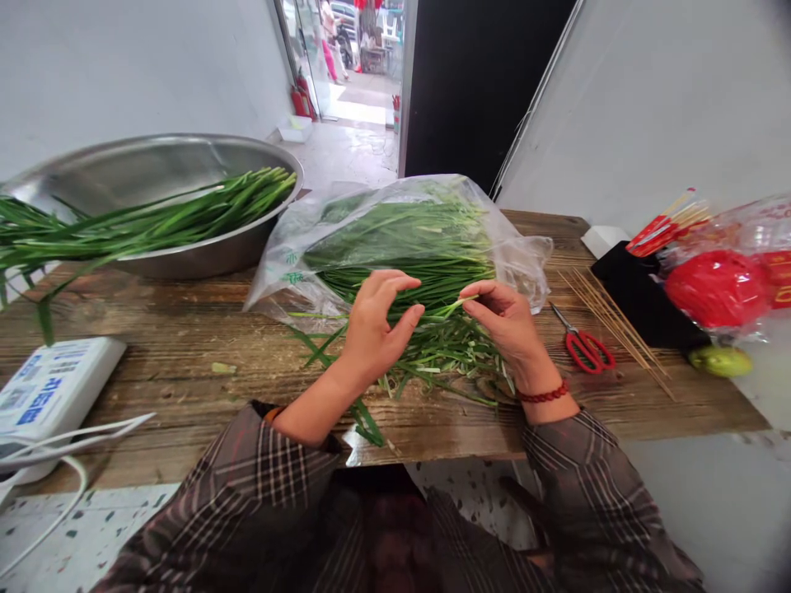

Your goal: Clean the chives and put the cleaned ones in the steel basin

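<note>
Chives (457, 268) lie in a thick bunch just beyond both hands, their stems running sideways inside a clear plastic bag (281, 268). The right hand (510, 321) has its thumb and fingertips pinched together on the end of a pale green stalk (456, 305). The left hand (376, 333) holds nothing that shows; its thumb and fingers stand apart over the near edge of the bunch. Beneath and between the hands, loose leaves and trimmings (454, 362) are heaped on the wooden worktop (203, 420).

Beyond the left hand, green characters printed on the bag are too crumpled to read with certainty. Farther to that hand's left, a wide metal basin (154, 161) holds more long green leaves (203, 214), their ends trailing over its far-left side. Nearer the person on that side sits a white box (102, 371) with blue-printed labels, the lettering too blurred to make out, and white cables (80, 432) beside it.

Just right of the right hand lie red-handled scissors (588, 350), then several thin wooden sticks (618, 329). Farther right, a black holder (648, 305) has red-and-white paper packets (655, 231) at its far end. Beside it are red items (717, 288) in clear plastic, some with yellowish markings that cannot be read.
</note>
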